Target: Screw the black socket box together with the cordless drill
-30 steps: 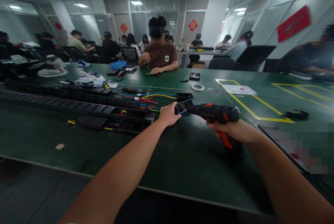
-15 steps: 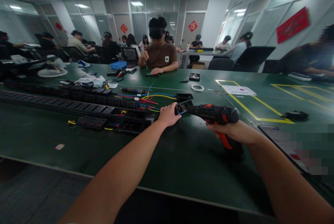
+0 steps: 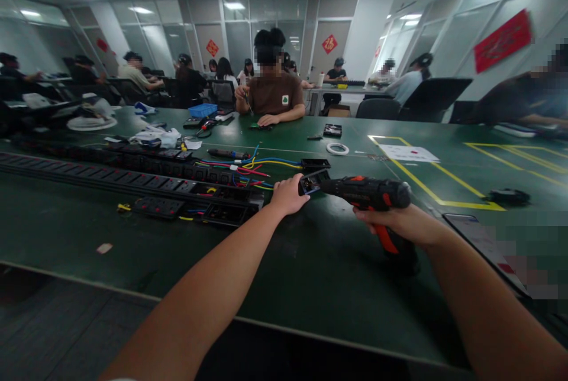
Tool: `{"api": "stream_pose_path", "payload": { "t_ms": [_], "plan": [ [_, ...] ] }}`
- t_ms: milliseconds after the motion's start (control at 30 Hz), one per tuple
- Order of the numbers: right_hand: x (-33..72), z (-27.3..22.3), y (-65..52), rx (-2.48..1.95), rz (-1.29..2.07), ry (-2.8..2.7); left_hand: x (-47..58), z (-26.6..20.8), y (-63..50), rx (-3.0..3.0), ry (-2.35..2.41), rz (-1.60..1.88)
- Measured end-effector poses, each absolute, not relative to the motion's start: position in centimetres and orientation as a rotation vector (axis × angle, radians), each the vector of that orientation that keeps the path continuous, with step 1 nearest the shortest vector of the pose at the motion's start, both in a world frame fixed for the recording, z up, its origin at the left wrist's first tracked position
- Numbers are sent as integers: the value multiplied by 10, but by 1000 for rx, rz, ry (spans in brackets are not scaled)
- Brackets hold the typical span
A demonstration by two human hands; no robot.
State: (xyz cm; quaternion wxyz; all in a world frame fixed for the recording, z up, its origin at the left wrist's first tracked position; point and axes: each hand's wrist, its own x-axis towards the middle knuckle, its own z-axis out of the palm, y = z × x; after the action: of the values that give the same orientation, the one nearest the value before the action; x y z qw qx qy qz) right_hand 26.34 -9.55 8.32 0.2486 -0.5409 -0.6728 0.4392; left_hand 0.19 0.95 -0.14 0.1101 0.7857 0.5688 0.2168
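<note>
My left hand (image 3: 288, 194) is closed around a small black open-topped housing (image 3: 314, 182), tilted up off the green table. In my right hand (image 3: 399, 221) is a black and orange cordless drill (image 3: 370, 191), gripped by its handle. The drill's front end points left into the housing; its tip is hard to make out there. Just behind lies another black housing (image 3: 316, 164) with blue, yellow and red wires (image 3: 275, 162) running left from it. Left of my left hand, long black power strips (image 3: 133, 178) lie side by side, near a short socket block (image 3: 160, 207).
A phone (image 3: 481, 251) lies by my right forearm. Farther back are a white ring (image 3: 337, 149), a paper sheet (image 3: 410, 153) inside yellow tape and a blue basket (image 3: 203, 110). Across the table (image 3: 288, 286), a person (image 3: 277, 94) works on a small green board.
Both hands, the housing and the drill keep nearly the same pose. The whole view has shifted very slightly. The person opposite has moved the tool hand a little.
</note>
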Motion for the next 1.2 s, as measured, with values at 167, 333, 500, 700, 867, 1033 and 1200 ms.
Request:
{"api": "stream_pose_path", "payload": {
  "t_ms": [167, 333, 500, 700, 867, 1033, 1200],
  "plan": [
    [265, 83, -95, -1458, 1213, -1772, 2, 0, 8, 2303, 1671, 646],
    [265, 81, -94, -1467, 1227, -1764, 1, 1, 8, 2298, 1666, 652],
    [264, 81, -93, -1403, 1213, -1788, 1, -1, 9, 2300, 1656, 660],
    [260, 86, -97, -1433, 1194, -1793, 1, -1, 10, 2297, 1658, 650],
    [262, 82, -95, -1431, 1205, -1781, 1, -2, 11, 2304, 1658, 646],
    [263, 81, -95, -1439, 1184, -1796, 1, -2, 11, 2309, 1662, 656],
    [261, 84, -97, -1450, 1160, -1825, 0, -1, 10, 2305, 1657, 652]
  ]
}}
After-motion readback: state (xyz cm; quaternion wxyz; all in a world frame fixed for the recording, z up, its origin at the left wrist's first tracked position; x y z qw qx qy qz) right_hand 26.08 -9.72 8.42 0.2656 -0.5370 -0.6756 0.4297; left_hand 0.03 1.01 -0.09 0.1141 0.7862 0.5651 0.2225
